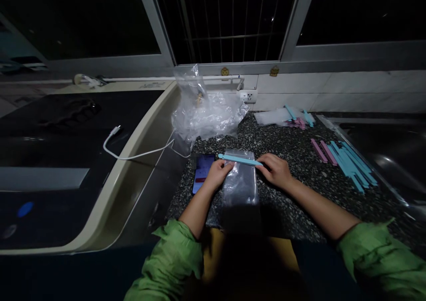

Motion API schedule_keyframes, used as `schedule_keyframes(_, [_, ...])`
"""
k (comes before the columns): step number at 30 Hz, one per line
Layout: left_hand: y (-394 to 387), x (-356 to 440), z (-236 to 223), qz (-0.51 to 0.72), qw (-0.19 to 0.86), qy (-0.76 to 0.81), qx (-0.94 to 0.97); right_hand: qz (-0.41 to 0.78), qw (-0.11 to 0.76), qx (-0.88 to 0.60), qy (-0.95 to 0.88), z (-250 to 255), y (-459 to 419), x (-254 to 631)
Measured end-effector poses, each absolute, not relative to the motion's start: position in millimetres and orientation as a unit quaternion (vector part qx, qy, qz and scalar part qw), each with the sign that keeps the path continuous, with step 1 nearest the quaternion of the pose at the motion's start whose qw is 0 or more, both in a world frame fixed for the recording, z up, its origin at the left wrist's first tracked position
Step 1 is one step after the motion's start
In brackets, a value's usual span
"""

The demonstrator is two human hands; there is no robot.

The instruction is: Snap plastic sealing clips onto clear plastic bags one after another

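Observation:
A light blue bag sealing clip [244,160] lies crosswise over the upper part of a clear plastic bag [240,185]. My left hand [218,174] is closed at the clip's left end, its thumb pressing on the bag just below the clip. At the other end, my right hand [275,170] pinches the clip's right tip between thumb and fingers. The bag's top edge shows a little beyond the clip. Whether the clip is locked onto the bag, I cannot tell. A lit phone [203,165] lies partly behind my left hand.
Right of my hands lie several blue clips [353,163] and a few pink clips [324,151]. More clips rest on plastic bags [271,117] at the back. A crumpled plastic bag [213,116] stands by the wall. A washing machine [133,128] with a white cable [143,156] borders the left; a sink [392,154], the right.

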State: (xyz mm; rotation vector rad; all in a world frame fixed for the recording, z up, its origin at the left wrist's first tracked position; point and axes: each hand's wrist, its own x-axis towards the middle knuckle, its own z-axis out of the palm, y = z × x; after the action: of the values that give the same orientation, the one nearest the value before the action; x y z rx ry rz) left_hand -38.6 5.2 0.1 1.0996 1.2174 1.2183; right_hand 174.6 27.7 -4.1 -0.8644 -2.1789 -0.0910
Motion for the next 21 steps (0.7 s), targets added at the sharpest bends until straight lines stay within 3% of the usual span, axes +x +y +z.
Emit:
schedule_keyframes(10, [2.4,-33.3,-2.2,0.488,0.619,0.448,0.422,-0.031,0.372,-0.342,-0.862,-5.2,26.9,181.8])
schedule_keyframes(21, [1.5,-28.6,-0.4,0.488,0.584,0.491,0.424,-0.036,0.357,-0.336,-0.871,-0.5,22.8,182.3])
